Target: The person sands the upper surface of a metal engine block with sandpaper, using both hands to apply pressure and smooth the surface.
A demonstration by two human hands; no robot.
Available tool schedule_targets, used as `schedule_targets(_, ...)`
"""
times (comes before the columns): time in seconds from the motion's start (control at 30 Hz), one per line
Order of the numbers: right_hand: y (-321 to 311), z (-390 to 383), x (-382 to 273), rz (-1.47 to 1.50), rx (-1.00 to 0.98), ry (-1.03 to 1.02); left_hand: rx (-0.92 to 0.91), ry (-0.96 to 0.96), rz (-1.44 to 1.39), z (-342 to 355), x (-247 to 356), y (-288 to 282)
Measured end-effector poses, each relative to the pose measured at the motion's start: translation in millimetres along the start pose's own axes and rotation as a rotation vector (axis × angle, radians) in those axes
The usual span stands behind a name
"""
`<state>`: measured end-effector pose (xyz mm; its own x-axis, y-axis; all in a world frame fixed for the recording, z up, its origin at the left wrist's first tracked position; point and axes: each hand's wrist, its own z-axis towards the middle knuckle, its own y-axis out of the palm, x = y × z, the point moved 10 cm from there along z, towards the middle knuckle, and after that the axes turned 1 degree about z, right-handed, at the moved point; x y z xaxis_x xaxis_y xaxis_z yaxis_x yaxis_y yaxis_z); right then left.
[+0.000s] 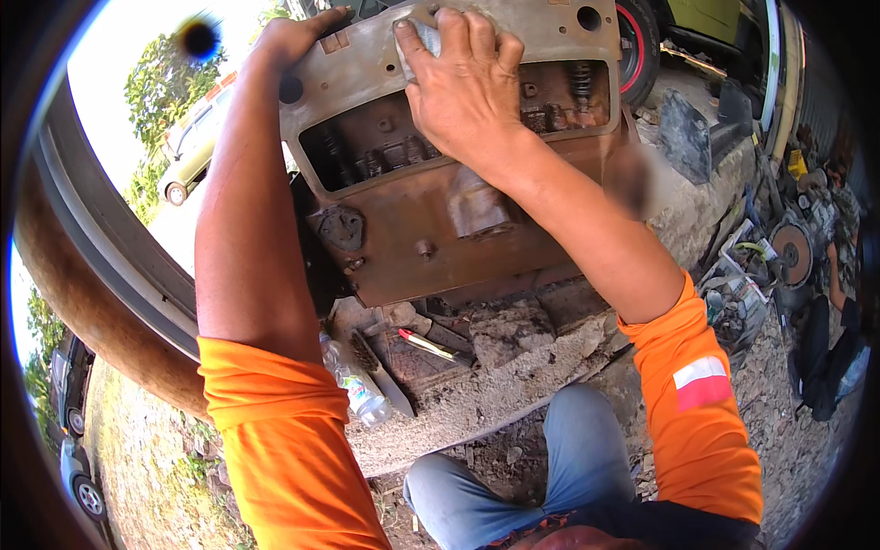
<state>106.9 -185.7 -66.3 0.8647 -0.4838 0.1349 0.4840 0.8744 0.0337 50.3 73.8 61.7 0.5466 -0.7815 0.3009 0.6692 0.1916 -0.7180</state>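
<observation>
A brown, rust-stained engine block [385,257] stands on its side in front of me, with a long rectangular opening that shows springs and dark parts inside. My left hand [291,38] is closed over the block's upper left edge, its fingertips partly hidden. My right hand [472,78] presses a small light-grey piece, like folded sandpaper [426,37], against the flat upper face above the opening. The fingers are bent over it, and much of the piece is covered by them.
On the concrete ledge [467,403] below the block lie a plastic bottle [362,394], a wire brush [367,356], a flat blade [396,394] and a paintbrush [426,346]. Scrap parts and a round disc [791,255] pile up at right. A red-rimmed wheel [639,50] stands behind.
</observation>
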Motion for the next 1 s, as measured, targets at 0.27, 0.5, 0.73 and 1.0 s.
schedule_targets(0.27, 10.7, -3.8, 11.7, 0.111, -0.056, 0.064, 0.064, 0.009, 0.124, -14.4, 17.9, -4.4)
schedule_targets(0.5, -2.9, -10.0, 23.7, 0.186, -0.154, 0.005, 0.028, 0.036, 0.036, -18.1, 17.7, -5.5)
schedule_targets(0.73, -24.9, -4.2, 74.6, 0.126, -0.035, -0.021, -0.008, -0.055, 0.045, -27.2, 20.1, -3.2)
schedule_targets(1.0, -15.4, 1.4, 44.1, 0.095, -0.081, -0.063, 0.011, -0.014, 0.057, -3.4, 1.9, -3.8)
